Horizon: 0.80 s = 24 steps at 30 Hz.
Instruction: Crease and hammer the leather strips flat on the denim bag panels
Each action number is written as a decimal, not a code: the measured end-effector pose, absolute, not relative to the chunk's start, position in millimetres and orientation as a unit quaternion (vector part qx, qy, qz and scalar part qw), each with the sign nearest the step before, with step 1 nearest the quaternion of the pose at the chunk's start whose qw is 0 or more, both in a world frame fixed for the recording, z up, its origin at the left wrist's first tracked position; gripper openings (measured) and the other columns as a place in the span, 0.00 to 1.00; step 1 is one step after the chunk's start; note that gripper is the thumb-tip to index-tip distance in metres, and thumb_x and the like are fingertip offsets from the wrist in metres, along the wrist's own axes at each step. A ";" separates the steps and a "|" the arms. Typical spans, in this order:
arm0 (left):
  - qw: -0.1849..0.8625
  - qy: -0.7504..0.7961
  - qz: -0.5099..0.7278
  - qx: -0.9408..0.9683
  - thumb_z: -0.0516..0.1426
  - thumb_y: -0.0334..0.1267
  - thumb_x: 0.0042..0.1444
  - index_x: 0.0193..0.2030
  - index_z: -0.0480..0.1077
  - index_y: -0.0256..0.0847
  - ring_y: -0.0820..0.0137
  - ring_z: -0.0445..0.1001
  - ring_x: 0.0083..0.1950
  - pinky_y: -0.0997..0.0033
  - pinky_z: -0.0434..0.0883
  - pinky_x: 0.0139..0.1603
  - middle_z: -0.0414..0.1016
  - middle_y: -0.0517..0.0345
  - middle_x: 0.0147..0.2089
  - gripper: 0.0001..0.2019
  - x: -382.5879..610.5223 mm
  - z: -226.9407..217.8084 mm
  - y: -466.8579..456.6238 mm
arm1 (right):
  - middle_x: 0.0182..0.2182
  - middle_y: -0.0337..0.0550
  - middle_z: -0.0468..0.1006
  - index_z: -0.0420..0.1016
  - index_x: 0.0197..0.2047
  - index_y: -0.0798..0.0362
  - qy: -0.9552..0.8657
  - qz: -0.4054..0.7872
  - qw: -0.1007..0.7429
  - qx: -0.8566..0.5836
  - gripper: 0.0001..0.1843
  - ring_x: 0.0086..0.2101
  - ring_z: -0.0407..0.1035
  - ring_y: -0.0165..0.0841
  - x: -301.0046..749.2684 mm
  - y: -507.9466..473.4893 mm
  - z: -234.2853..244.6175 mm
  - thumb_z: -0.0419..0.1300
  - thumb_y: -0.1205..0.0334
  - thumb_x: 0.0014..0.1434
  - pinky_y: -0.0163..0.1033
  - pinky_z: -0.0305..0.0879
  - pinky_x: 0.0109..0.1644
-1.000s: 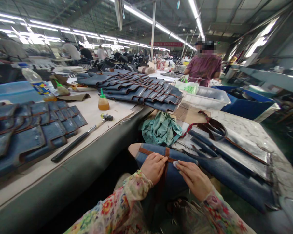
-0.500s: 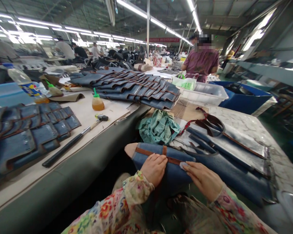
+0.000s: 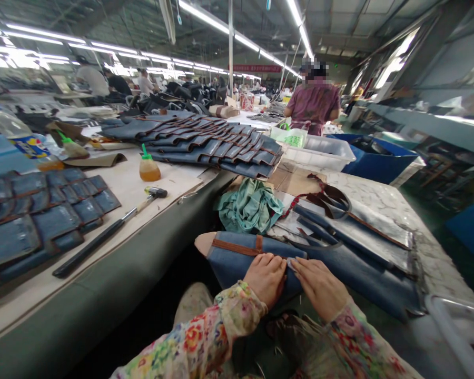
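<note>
A blue leather-like piece (image 3: pixel 231 263) with brown strips crossing it and a pale pointed end lies in front of me. My left hand (image 3: pixel 264 278) is closed over it, fingers curled across the long brown strip. Just to the right, my right hand (image 3: pixel 322 287) pinches a small whitish wad (image 3: pixel 290 262) against the same strip, close to the left fingertips. What lies under both palms is hidden. A crumpled green cloth (image 3: pixel 249 206) sits right behind the piece.
On the left table are a hammer (image 3: pixel 110 231), a glue bottle (image 3: pixel 149 167) and overlapping blue pieces (image 3: pixel 59 216). A larger stack of blue pieces (image 3: pixel 205 142) lies behind. More dark blue pieces (image 3: pixel 371 273) and a white bin (image 3: pixel 319 152) stand right. A person (image 3: pixel 314 102) stands beyond.
My left hand has slid right along the brown strip, covering more of it, and now sits beside the right fingertips. The right hand still pinches the wad. The whole view has shifted slightly.
</note>
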<state>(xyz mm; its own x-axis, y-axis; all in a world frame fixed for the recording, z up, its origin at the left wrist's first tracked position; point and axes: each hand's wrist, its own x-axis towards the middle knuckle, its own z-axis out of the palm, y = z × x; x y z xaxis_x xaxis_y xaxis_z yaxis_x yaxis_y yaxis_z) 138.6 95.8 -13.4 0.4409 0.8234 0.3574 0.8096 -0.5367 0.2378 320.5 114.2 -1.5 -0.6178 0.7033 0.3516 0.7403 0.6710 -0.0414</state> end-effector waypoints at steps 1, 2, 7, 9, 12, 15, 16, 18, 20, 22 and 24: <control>0.017 0.486 0.220 0.846 0.46 0.38 0.59 0.51 0.61 0.38 0.67 0.61 0.50 0.65 0.58 0.51 0.67 0.56 0.47 0.15 140.5 -12.2 97.2 | 0.42 0.47 0.73 0.70 0.47 0.57 -0.896 -0.054 0.172 -0.407 0.17 0.43 0.64 0.36 317.6 115.9 -0.5 0.44 0.66 0.60 0.43 0.65 0.48; 0.016 0.492 0.220 0.842 0.45 0.38 0.59 0.51 0.61 0.39 0.68 0.61 0.50 0.65 0.59 0.50 0.67 0.56 0.47 0.14 141.8 -11.0 98.8 | 0.42 0.47 0.73 0.71 0.47 0.57 -0.893 -0.054 0.171 -0.413 0.17 0.43 0.65 0.36 315.3 117.6 0.6 0.44 0.66 0.60 0.43 0.65 0.47; 0.006 0.503 0.204 0.840 0.45 0.36 0.59 0.46 0.63 0.41 0.68 0.62 0.48 0.64 0.59 0.46 0.67 0.57 0.45 0.11 142.9 -8.5 106.5 | 0.41 0.47 0.73 0.71 0.46 0.56 -0.888 -0.044 0.159 -0.428 0.17 0.41 0.65 0.36 314.0 122.1 4.0 0.45 0.66 0.59 0.42 0.65 0.47; 0.003 0.505 0.201 0.840 0.45 0.35 0.59 0.46 0.64 0.41 0.68 0.62 0.47 0.64 0.59 0.45 0.67 0.57 0.44 0.11 141.0 -8.8 107.3 | 0.41 0.46 0.73 0.71 0.46 0.55 -0.888 -0.043 0.155 -0.431 0.17 0.41 0.65 0.36 318.1 120.6 3.8 0.45 0.66 0.59 0.42 0.66 0.46; -0.005 0.516 0.205 0.832 0.45 0.36 0.59 0.48 0.63 0.41 0.68 0.62 0.46 0.63 0.59 0.46 0.68 0.58 0.43 0.12 135.5 -8.1 104.9 | 0.41 0.46 0.73 0.70 0.47 0.55 -0.883 -0.042 0.161 -0.438 0.17 0.41 0.65 0.36 326.1 115.7 2.7 0.45 0.66 0.59 0.42 0.66 0.46; -0.007 0.533 0.209 0.820 0.46 0.36 0.59 0.48 0.64 0.41 0.67 0.63 0.47 0.62 0.58 0.47 0.69 0.57 0.42 0.13 127.7 -4.8 99.6 | 0.41 0.46 0.73 0.70 0.47 0.55 -0.878 -0.041 0.171 -0.445 0.17 0.41 0.65 0.35 331.7 110.8 1.3 0.44 0.64 0.60 0.41 0.66 0.46; -0.005 0.540 0.211 0.815 0.46 0.36 0.58 0.47 0.65 0.41 0.67 0.63 0.47 0.61 0.58 0.48 0.69 0.58 0.42 0.12 124.1 -3.4 97.5 | 0.41 0.46 0.73 0.70 0.47 0.55 -0.877 -0.040 0.172 -0.447 0.17 0.41 0.65 0.35 332.8 109.7 0.5 0.44 0.64 0.60 0.42 0.65 0.47; -0.002 0.553 0.219 0.804 0.47 0.37 0.58 0.45 0.66 0.42 0.66 0.63 0.48 0.61 0.58 0.49 0.69 0.58 0.44 0.12 112.5 -0.4 93.7 | 0.41 0.46 0.73 0.70 0.47 0.55 -0.874 -0.041 0.174 -0.451 0.18 0.41 0.65 0.35 334.2 108.3 -2.3 0.44 0.63 0.61 0.42 0.65 0.47; -0.011 0.571 0.227 0.789 0.47 0.38 0.58 0.45 0.67 0.42 0.66 0.62 0.49 0.62 0.58 0.51 0.68 0.57 0.47 0.12 90.4 2.8 90.9 | 0.41 0.45 0.73 0.70 0.48 0.54 -0.872 -0.043 0.178 -0.455 0.18 0.42 0.65 0.36 336.0 108.1 -6.8 0.43 0.61 0.61 0.42 0.65 0.47; -0.035 0.606 0.226 0.762 0.46 0.39 0.58 0.47 0.66 0.41 0.65 0.61 0.51 0.63 0.58 0.52 0.67 0.56 0.50 0.14 53.1 7.4 88.7 | 0.42 0.45 0.73 0.70 0.48 0.54 -0.869 -0.045 0.187 -0.455 0.19 0.42 0.65 0.36 338.8 109.0 -12.9 0.43 0.59 0.61 0.43 0.65 0.48; -0.069 0.666 0.204 0.714 0.45 0.39 0.58 0.49 0.65 0.41 0.65 0.61 0.52 0.65 0.58 0.53 0.66 0.55 0.51 0.15 0.9 15.1 84.6 | 0.42 0.44 0.73 0.70 0.48 0.53 -0.869 -0.046 0.194 -0.453 0.20 0.42 0.66 0.36 342.0 111.5 -19.8 0.43 0.56 0.61 0.43 0.65 0.48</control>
